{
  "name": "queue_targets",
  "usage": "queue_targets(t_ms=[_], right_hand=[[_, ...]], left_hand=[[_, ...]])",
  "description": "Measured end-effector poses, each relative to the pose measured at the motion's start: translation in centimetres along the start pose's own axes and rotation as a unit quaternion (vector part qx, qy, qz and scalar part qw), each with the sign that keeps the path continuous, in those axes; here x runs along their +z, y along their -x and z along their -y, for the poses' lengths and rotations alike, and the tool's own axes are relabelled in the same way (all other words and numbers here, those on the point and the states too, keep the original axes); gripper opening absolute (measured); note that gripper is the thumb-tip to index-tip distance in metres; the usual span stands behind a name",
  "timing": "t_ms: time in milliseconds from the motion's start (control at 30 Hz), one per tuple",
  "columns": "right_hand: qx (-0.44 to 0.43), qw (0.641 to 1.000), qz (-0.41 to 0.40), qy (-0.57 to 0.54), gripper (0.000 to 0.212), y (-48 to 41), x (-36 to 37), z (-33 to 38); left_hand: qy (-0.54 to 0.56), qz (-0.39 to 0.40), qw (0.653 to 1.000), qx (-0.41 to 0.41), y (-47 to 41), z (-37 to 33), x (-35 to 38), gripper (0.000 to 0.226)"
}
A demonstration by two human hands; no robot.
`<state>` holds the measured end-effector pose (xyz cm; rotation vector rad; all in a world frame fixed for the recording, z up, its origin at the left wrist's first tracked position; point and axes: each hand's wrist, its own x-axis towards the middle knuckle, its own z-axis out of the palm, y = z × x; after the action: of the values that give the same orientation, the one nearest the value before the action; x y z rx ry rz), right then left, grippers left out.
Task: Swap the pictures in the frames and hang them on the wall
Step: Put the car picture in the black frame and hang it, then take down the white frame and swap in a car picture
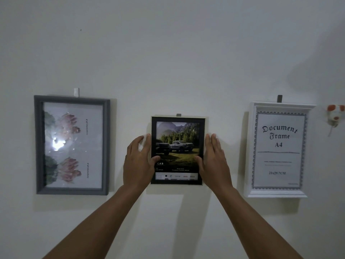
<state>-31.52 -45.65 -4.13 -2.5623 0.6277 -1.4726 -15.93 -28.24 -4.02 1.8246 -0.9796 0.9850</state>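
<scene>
Three frames hang on a white wall. The middle one is a small pale frame (178,117) with a dark picture of pickup trucks (178,146) in front of forest and mountains, under a grey hook (178,115). My left hand (139,161) grips its left edge, thumb over the front. My right hand (212,159) grips its right edge the same way. On the left hangs a grey frame (40,146) holding a flower picture (71,144) turned sideways. On the right hangs a white frame (252,150) with a "Document Frame A4" sheet (279,146).
A white hook (76,92) holds the grey frame and a grey hook (279,99) holds the white one. A small orange and white ornament (335,114) hangs on the wall at the far right. A tiny dark mark (80,30) sits high on the wall.
</scene>
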Motion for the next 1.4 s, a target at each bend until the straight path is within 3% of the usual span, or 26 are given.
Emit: queue_targets(t_ms=[700, 867, 1100, 1267, 1400], right_hand=[[0.019, 0.999, 0.036, -0.023, 0.078, 0.8, -2.2, 0.4], [0.043, 0.998, 0.035, -0.026, 0.070, 1.8, -4.9, 1.1], [0.105, 0.992, 0.049, 0.041, 0.054, 4.0, -12.5, -0.4], [0.209, 0.974, 0.087, 0.018, 0.056, 4.8, -18.3, -5.8], [0.248, 0.966, 0.068, 0.003, 0.058, 4.8, -20.9, -11.4]], left_hand=[[0.049, 0.017, 0.998, -0.035, 0.3, -1.1, -1.0, 0.066], [0.069, -0.018, 0.997, 0.032, 1.2, -2.8, -2.5, 0.052], [0.169, 0.078, 0.978, 0.099, 1.2, -10.0, -2.7, 0.035], [0.199, 0.172, 0.963, 0.063, 2.1, -16.5, -0.7, 0.039], [0.210, 0.195, 0.958, 0.021, 1.9, -21.4, 2.7, 0.043]])
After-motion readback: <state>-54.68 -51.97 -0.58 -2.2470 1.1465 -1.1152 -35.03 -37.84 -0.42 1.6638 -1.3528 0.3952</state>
